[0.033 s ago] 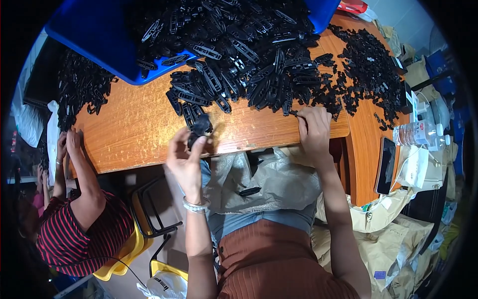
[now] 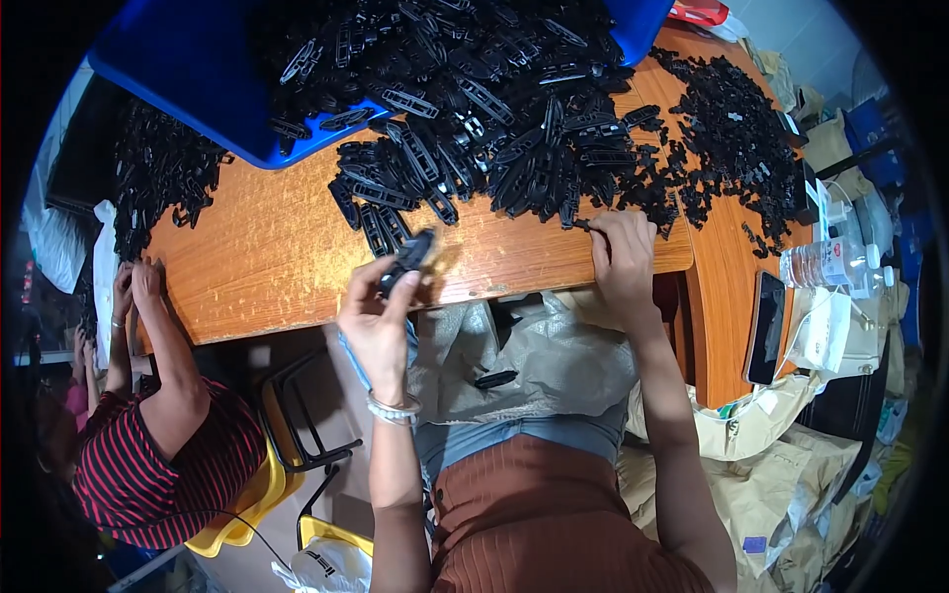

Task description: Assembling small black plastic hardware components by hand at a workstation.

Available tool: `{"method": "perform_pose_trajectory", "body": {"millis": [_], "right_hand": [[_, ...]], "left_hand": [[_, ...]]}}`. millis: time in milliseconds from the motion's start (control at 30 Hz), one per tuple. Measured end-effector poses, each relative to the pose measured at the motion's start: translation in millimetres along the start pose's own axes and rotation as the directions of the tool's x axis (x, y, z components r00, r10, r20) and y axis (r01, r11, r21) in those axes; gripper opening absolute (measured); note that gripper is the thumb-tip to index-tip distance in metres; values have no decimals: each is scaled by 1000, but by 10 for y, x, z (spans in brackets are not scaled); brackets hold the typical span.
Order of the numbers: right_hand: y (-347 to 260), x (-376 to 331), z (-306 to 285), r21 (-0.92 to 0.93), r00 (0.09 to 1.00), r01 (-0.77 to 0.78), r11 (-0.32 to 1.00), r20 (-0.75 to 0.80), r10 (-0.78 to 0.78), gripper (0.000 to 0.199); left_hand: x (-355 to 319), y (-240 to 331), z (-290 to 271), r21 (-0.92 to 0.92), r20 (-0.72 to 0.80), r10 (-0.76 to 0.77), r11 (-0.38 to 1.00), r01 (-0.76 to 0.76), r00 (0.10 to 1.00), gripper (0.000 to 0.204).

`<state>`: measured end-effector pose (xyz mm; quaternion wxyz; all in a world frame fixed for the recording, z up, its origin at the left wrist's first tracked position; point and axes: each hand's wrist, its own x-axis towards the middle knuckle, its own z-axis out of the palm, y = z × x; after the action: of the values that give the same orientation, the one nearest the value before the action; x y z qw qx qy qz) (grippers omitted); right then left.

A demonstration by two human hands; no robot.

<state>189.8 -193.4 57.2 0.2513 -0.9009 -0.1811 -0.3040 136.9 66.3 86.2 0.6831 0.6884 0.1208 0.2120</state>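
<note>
Left fingers [image 2: 370, 277] pinch a black part [image 2: 412, 255] by its near end; right fingers [image 2: 618, 229] sit beside small black pieces [image 2: 654, 185], grip unclear.

A scuffed wooden table [image 2: 267, 237] stretches toward ten o'clock, its surface catching bright light near the centre. At eight o'clock, a yellow seat [image 2: 275, 484] and black chair frame [image 2: 282, 400] stand over greyish floor [image 2: 338, 381]. A pale bluish wall [image 2: 796, 40] rises at two o'clock.

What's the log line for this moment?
left hand: holding black part over table | right hand: at near edge of black parts pile
</note>
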Motion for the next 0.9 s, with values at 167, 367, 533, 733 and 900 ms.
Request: {"method": "perform_pose_trajectory", "body": {"millis": [167, 367, 533, 733, 900], "right_hand": [[50, -5, 4, 50, 999, -13, 999, -30, 15, 23], [-79, -48, -72, 338, 959, -223, 914, -91, 267, 19], [-515, -92, -158, 802, 910, -362, 474, 196, 365, 20], [-763, 9, -204, 755, 861, -500, 425, 378, 341, 20], [-709, 67, -277, 793, 879, -474, 382, 447, 165, 19]], "left_hand": [[-143, -22, 242, -92, 212, -107, 987, 129, 971, 22], [-245, -119, 308, -25, 335, -186, 978, 206, 924, 26], [-363, -13, 439, -54, 377, -220, 964, 259, 900, 32], [-435, -15, 483, -213, 454, -274, 891, 401, 848, 37], [-323, 38, 428, -127, 577, -195, 938, 323, 793, 52]]}}
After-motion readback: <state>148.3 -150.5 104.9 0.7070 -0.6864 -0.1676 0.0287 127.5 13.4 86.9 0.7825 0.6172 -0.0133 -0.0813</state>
